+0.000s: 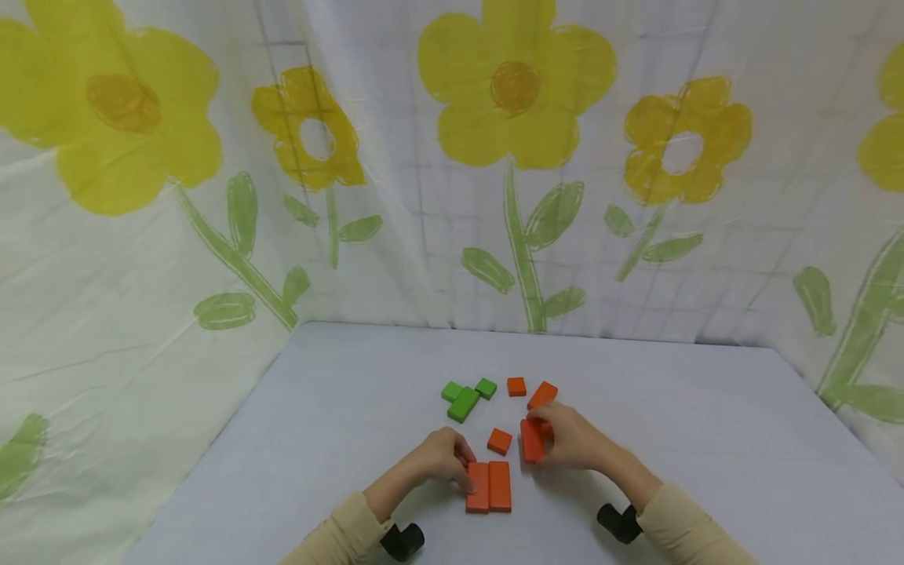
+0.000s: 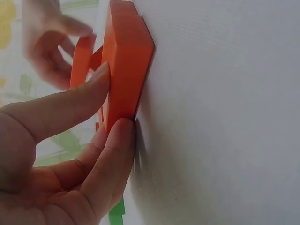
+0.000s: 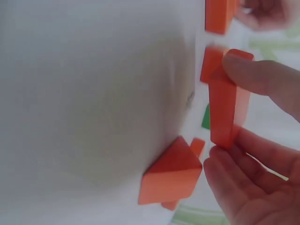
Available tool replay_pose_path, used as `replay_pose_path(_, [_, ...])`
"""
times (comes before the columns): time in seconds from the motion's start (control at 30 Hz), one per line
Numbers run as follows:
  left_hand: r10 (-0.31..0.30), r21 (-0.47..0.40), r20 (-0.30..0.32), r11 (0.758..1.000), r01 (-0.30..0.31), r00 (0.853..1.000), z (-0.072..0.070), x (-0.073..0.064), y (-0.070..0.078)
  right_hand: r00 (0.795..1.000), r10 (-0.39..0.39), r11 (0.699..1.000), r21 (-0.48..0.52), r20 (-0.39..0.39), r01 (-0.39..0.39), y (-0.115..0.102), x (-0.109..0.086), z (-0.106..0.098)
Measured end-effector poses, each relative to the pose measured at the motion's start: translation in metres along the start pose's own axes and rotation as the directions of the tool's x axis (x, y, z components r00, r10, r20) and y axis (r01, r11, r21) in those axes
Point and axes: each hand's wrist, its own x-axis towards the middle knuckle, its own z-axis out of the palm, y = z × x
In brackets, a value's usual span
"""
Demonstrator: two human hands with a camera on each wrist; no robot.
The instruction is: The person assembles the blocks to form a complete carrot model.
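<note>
Two orange rectangular blocks lie side by side on the white table. My left hand (image 1: 441,457) pinches the left one (image 1: 478,493), thumb on its top face and fingers at its side and end in the left wrist view. The right one (image 1: 500,488) touches it along its length. Further right, my right hand (image 1: 575,439) grips another orange rectangular block (image 3: 222,110) between thumb and fingertips, apart from the pair; the right wrist view shows it off the table. A small orange block (image 1: 499,441) lies between the hands. Near the right fingers is an orange wedge-like block (image 3: 171,176).
Another small orange block (image 1: 516,386) lies farther back. Left of it, a green rectangular block (image 1: 463,405) lies among two small green blocks, one of them (image 1: 486,388) at its upper right. A curtain with yellow flowers (image 1: 515,86) hangs behind the white table (image 1: 706,408).
</note>
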Motion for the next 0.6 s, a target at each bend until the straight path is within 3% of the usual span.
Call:
replay_pose_path(0.27, [-0.017, -0.006, -0.009, 1.0, 0.017, 1.0, -0.004, -0.002, 0.002, 0.987, 0.007, 0.993, 0.112, 0.158, -0.025, -0.014, -0.02, 0.012])
replay_pose_path(0.6, [-0.004, -0.01, -0.012, 1.0, 0.004, 1.0, 0.0, -0.001, 0.005, 0.978, -0.016, 0.996, 0.093, 0.21, -0.004, -0.022, -0.02, 0.015])
